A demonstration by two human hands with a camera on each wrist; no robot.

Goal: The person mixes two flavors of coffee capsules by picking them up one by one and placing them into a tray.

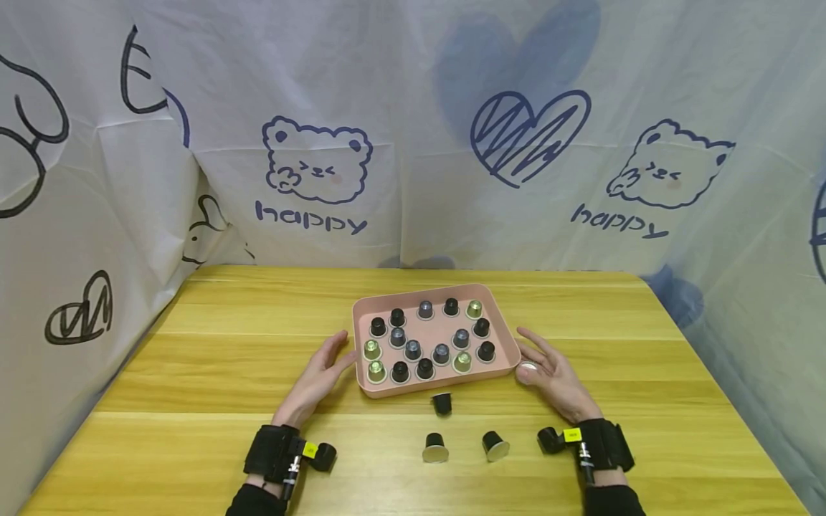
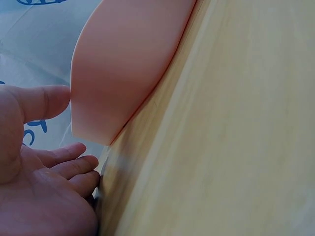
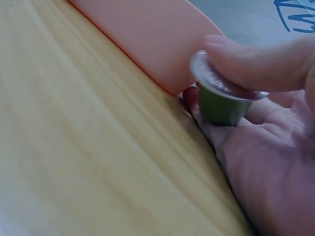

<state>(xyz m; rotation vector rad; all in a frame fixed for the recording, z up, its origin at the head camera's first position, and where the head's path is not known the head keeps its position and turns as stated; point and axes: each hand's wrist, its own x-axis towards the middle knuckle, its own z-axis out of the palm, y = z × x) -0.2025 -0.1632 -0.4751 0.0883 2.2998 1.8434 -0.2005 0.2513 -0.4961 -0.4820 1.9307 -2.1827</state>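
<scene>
A pink tray (image 1: 435,330) lies on the table, slightly turned, with black, grey-blue and green coffee capsules standing lid down in it. At its left end is my left hand (image 1: 316,376), palm facing the tray. In the left wrist view that hand's thumb reaches the tray wall (image 2: 113,73), while the other fingers stay loosely extended below. My right hand (image 1: 558,383), beside the tray's right end, pinches a green coffee capsule (image 3: 221,105). The thumb presses on its silver foil lid, with the capsule's body against the fingers.
Three black capsules lie on the wooden table (image 1: 193,444) in front of the tray: one capsule (image 1: 442,403) close to its front wall, another capsule (image 1: 435,450) nearer me, and a tilted capsule (image 1: 495,446) to the right. A patterned white curtain (image 1: 426,186) hangs behind and along both sides.
</scene>
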